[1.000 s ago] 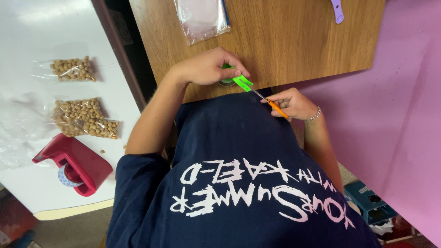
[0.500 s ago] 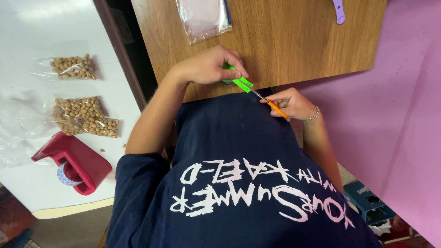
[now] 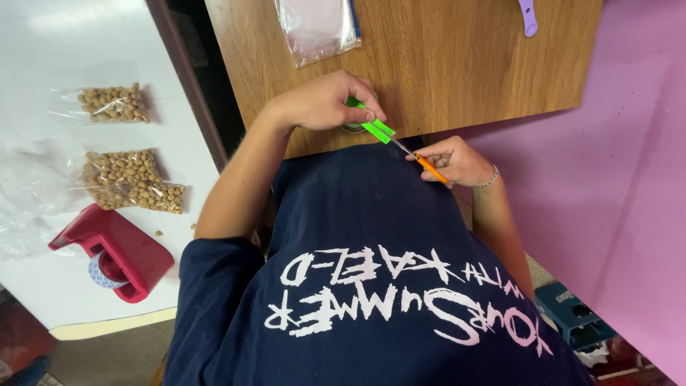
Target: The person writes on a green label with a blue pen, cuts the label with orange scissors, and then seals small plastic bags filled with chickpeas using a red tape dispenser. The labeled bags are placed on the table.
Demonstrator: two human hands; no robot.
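**Scissors meet green strip at the table's near edge**

The right hand (image 3: pixel 457 161) is closed around the orange handles of a pair of scissors (image 3: pixel 421 163), blades pointing up and to the left toward the green strip (image 3: pixel 371 123). The left hand (image 3: pixel 325 100) pinches that strip between thumb and fingertips, resting on the wooden table (image 3: pixel 457 64) just over a small round roll (mostly hidden beneath the fingers). The strip's long axis runs diagonally, roughly in line with the blades, and its lower end lies just beside the blade tips; the left hand is on it, the right a short way below it. Beyond the strip, toward the table's far edge, lies a clear plastic bag (image 3: pixel 318 28). Well left of the strip, on a white surface (image 3: pixel 43 86), sit two bags of beans (image 3: pixel 132 179) and a red tape dispenser (image 3: pixel 114 254).
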